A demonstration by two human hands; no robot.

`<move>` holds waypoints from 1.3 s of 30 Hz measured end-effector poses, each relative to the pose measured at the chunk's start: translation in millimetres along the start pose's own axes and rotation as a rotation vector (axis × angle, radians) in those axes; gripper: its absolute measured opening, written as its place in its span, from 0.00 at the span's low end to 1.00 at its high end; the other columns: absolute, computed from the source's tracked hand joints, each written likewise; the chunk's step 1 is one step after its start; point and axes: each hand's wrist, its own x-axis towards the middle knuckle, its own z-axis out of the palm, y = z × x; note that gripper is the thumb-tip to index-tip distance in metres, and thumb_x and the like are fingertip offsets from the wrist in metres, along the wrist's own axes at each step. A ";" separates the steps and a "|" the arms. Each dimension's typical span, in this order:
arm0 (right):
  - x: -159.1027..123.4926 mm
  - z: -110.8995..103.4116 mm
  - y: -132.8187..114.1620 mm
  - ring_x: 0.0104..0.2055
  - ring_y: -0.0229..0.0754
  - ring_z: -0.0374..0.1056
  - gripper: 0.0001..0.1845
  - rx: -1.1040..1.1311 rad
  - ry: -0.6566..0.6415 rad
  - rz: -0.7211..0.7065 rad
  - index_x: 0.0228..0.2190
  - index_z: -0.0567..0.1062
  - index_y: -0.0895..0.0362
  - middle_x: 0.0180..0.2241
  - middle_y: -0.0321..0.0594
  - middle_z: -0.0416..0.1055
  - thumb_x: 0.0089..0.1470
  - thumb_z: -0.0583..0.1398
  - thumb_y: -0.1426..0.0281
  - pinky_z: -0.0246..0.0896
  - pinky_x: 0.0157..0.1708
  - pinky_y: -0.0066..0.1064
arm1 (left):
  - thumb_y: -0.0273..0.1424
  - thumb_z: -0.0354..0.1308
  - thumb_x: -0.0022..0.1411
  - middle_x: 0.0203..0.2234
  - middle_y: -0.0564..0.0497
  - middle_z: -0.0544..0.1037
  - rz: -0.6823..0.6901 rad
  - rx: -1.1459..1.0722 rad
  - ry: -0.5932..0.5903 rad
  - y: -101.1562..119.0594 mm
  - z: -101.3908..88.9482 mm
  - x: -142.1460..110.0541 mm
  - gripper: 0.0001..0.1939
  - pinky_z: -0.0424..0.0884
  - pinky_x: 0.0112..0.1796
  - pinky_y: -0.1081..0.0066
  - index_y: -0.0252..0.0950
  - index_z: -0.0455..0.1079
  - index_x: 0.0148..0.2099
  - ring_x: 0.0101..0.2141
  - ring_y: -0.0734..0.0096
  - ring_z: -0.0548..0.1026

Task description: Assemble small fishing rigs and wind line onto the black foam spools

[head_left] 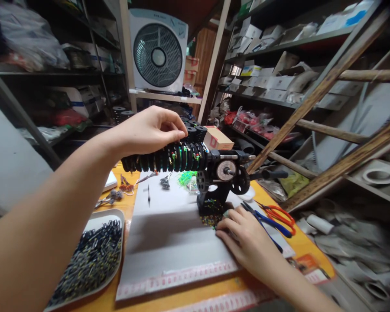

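My left hand (149,130) reaches over a row of black ribbed spools (182,157) wound with fine line and small coloured beads. Its thumb and fingertips are pinched together at the row's top; what they hold is too small to make out. The row joins a black hand-cranked winder (227,173) with gears and a round dial. Low on the right, my right hand (243,234) rests on the white board (172,242) with bent, closed fingers, beside a scatter of small coloured beads (211,221) at the winder's foot. Whatever is between those fingers is hidden.
Blue-handled pliers (273,223) and orange-handled scissors (281,214) lie right of my right hand. A white tray (121,242) of small dark parts stands left. Green strands (186,177) and a carton (219,139) sit behind. A box fan (158,52) and a wooden ladder (312,104) stand beyond.
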 end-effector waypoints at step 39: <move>145.3 -79.3 -53.6 0.35 0.40 0.74 0.08 0.341 0.525 -0.395 0.33 0.68 0.53 0.33 0.35 0.75 0.54 0.59 0.78 0.72 0.36 0.34 | 0.28 0.54 0.57 0.29 0.50 0.79 0.057 -0.056 0.002 -1.0 -0.9 -0.8 0.08 0.68 0.30 0.72 0.33 0.73 0.37 0.31 0.69 0.75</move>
